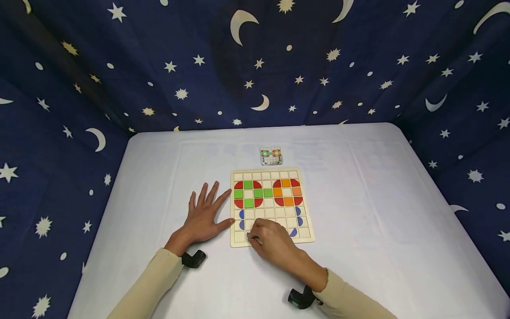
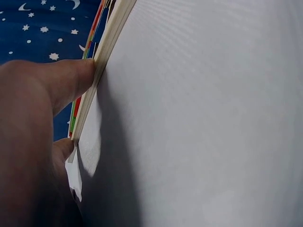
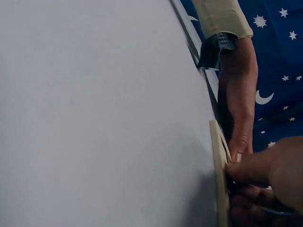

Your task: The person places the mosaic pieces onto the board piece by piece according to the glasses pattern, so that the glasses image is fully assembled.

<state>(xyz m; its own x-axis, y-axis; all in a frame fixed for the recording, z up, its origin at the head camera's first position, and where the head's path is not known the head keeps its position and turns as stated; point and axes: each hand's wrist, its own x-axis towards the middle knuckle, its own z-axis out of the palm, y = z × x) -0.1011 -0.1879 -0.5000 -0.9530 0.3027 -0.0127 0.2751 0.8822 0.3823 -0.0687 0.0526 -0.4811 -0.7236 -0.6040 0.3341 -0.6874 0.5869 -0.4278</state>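
Observation:
A square wooden grid board (image 1: pixel 306 232) lies on the table, with red, green and orange tiles forming two rounded shapes joined by a green tile (image 1: pixel 268 192). Blue half-round tiles (image 1: pixel 241 214) sit down both sides of its lower part. My left hand (image 1: pixel 202 220) is spread flat at the board's left side, thumb and index fingertips right at its edge. Over the lower left of the board, my right hand (image 1: pixel 275 241) pinches a small blue tile (image 1: pixel 248 235) between thumb and fingers. Most of that tile is hidden by the fingertips.
Behind the board lies a small card (image 1: pixel 271 156) printed with a similar coloured pattern. A white cloth covers the table (image 1: pixel 358 186). Dark blue curtains (image 1: pixel 271 66) with stars and moons stand around its back and sides.

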